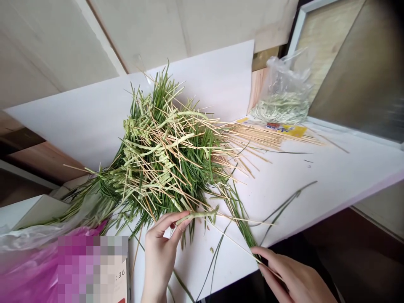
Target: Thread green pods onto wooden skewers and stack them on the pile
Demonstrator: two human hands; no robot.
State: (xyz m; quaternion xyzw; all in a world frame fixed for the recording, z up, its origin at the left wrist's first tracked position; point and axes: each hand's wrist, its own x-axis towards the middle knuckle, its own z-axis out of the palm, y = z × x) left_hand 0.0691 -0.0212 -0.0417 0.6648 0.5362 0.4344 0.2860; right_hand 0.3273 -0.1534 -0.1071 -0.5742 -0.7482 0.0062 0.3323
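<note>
My left hand [166,240] is closed in a pinch on a pale green, knobbly strip [202,214]; its kind is not clear. Between the fingers of my right hand [284,273] lies a thin bamboo skewer [235,243], slanting up and left towards that strip. A bunch of long green leaves, like chives [241,219], ends at my right fingertips; whether they grip it too I cannot tell. Just beyond my left hand rises a large heap of skewered green leaves and pale green pieces [164,155], bare stick ends pointing many ways.
Loose skewers [255,135] fan out right of the heap, by a yellow wrapper [293,130]. A clear bag of pale green pieces [282,105] stands at the back right. Stray leaves [290,195] lie on the white table [334,168]. Magenta plastic [38,269] is at front left.
</note>
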